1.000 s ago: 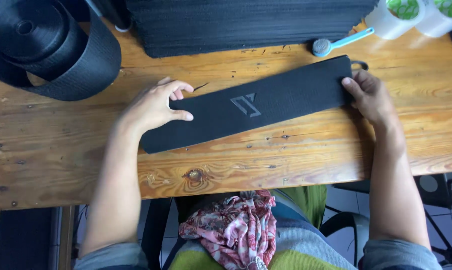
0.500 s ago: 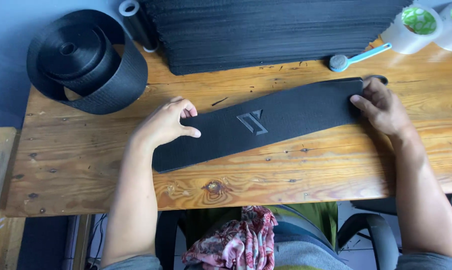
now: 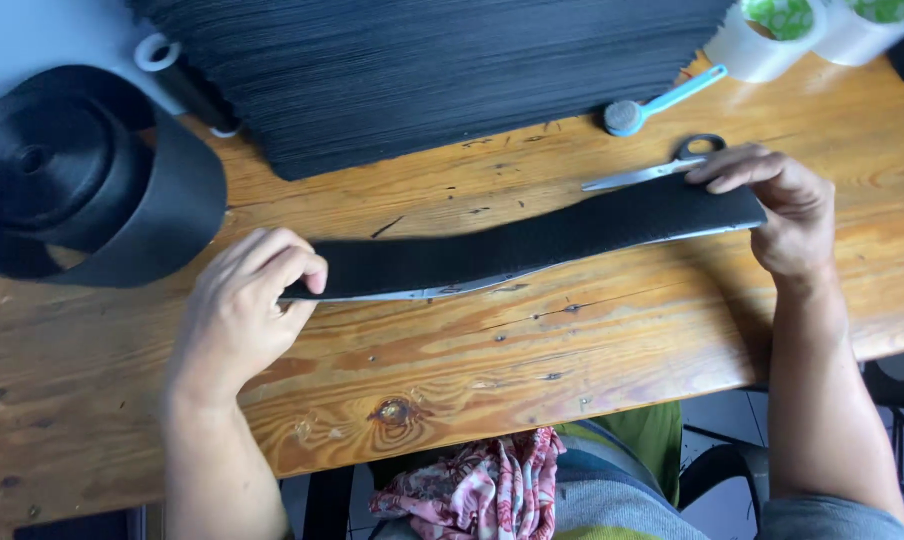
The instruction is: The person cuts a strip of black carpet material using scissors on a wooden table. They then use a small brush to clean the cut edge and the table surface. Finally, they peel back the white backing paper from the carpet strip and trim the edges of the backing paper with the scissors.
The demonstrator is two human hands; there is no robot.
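A long black fabric strip point(image 3: 532, 245) stretches across the wooden table point(image 3: 532, 350), its near edge lifted so a pale underside edge shows. My left hand point(image 3: 247, 300) pinches the strip's left end between thumb and fingers. My right hand point(image 3: 782, 205) holds the right end, fingers curled over its top. The strip sags slightly in the middle between both hands.
A big stack of black fabric pieces point(image 3: 442, 70) fills the table's back. A roll of black webbing point(image 3: 82, 180) sits at the left. Scissors point(image 3: 662, 165), a blue-handled tool point(image 3: 652, 100) and two tape rolls point(image 3: 772, 35) lie at the back right.
The strip lay flat with a pale emblem facing up; now its near edge is raised and turned, the emblem is hidden, and both hands grip its ends. The scissors are uncovered.
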